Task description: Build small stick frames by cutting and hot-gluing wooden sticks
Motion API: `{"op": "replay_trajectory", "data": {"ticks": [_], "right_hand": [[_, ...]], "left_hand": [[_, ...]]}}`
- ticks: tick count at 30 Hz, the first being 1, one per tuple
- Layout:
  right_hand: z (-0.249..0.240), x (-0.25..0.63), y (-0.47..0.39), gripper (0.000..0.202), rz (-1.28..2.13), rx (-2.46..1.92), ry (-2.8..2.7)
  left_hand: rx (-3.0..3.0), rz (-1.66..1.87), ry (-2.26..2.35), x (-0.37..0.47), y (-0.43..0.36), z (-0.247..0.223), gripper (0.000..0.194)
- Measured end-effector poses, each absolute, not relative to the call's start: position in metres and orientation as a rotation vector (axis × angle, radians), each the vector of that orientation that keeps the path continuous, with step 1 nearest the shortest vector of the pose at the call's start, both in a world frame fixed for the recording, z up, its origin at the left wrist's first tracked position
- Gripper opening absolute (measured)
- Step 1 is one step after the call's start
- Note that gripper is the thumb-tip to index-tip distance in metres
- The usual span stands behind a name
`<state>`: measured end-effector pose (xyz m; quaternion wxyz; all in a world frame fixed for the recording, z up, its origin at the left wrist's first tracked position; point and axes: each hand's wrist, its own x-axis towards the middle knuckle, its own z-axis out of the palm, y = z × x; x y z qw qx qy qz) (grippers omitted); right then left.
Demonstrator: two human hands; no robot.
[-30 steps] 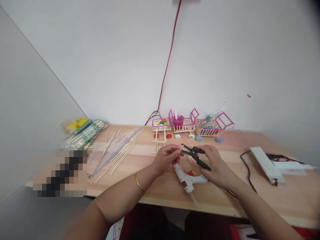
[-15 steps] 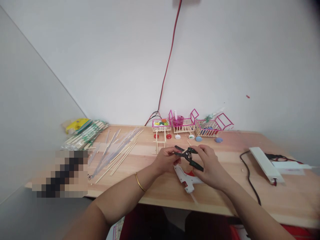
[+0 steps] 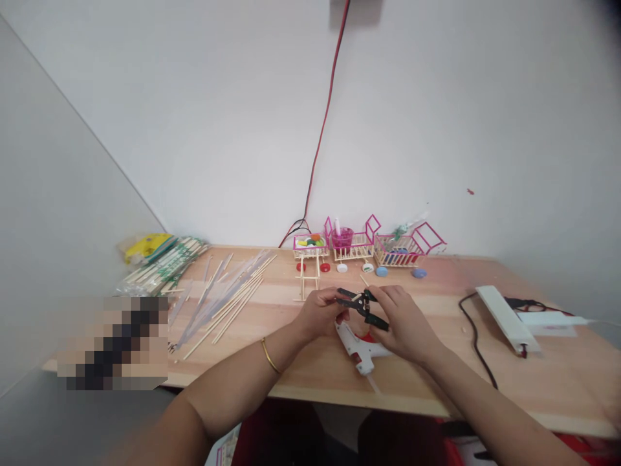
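Note:
My right hand (image 3: 405, 321) is wrapped around the dark green handles of a pair of pliers (image 3: 358, 303), whose black jaws point left. A short piece of pale wooden stick (image 3: 358, 297) shows at the jaws. My left hand (image 3: 317, 314) is closed in a pinch at the jaw tips, apparently on the stick's end; its fingertips partly hide what they hold. Below the pliers a white glue gun (image 3: 359, 353) lies on the table, a clear glue stick protruding from its back. Just beyond my left hand stands a small stick frame (image 3: 309, 278).
Small stick carts (image 3: 353, 249) with pink trim and bottle-cap wheels line the wall. Loose wooden sticks (image 3: 237, 304) and clear glue sticks lie left, near bagged sticks (image 3: 167, 265). A white power strip (image 3: 507, 320) with a black cord (image 3: 473, 336) lies right.
The view has shifted slightly. Both hands keep the pliers and stick in nearly the same place, with only a slight change in the pliers' angle.

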<state>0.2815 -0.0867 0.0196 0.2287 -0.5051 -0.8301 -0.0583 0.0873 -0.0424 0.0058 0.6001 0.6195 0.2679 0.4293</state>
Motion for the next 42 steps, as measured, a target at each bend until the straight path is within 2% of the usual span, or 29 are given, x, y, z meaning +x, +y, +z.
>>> {"op": "replay_trajectory", "data": {"ticks": [7,11,15,19,24,26,28,30,37,40,42], "right_hand": [[0.013,0.291,-0.08,0.038,-0.107,-1.436,-2.309],[0.026,0.305,-0.076,0.043,-0.016,-1.536,-2.197],[0.03,0.335,-0.074,0.045,-0.099,-1.825,-2.18],[0.007,0.369,-0.076,0.046,-0.077,-2.059,-2.276],[-0.007,0.375,-0.073,0.064,-0.125,-1.987,-2.207],[0.0,0.358,-0.07,0.051,-0.163,-1.918,-2.133],[0.008,0.334,-0.067,0.033,-0.019,-1.812,-2.168],[0.013,0.308,-0.063,0.028,0.111,-1.794,-2.239],[0.012,0.269,-0.053,0.02,0.146,-1.981,-2.172],[0.026,0.269,-0.061,0.027,0.214,-1.848,-2.101],[0.035,0.266,-0.069,0.033,0.407,-1.653,-2.015]], "left_hand": [[1.357,0.926,0.644,0.087,-0.041,0.003,0.025],[1.236,0.893,0.632,0.089,-0.041,0.004,0.029],[1.111,0.908,0.641,0.09,-0.042,0.005,0.034],[1.101,0.906,0.67,0.091,-0.041,0.002,0.033],[1.173,0.934,0.68,0.092,-0.038,-0.003,0.025],[1.192,0.94,0.681,0.092,-0.037,-0.004,0.022],[1.19,0.938,0.671,0.091,-0.037,-0.004,0.022],[1.182,0.933,0.663,0.091,-0.037,-0.004,0.023],[1.126,0.916,0.699,0.091,-0.035,-0.005,0.03],[1.07,0.927,0.708,0.091,-0.036,-0.003,0.031],[1.04,0.935,0.69,0.091,-0.037,0.0,0.033]]}}
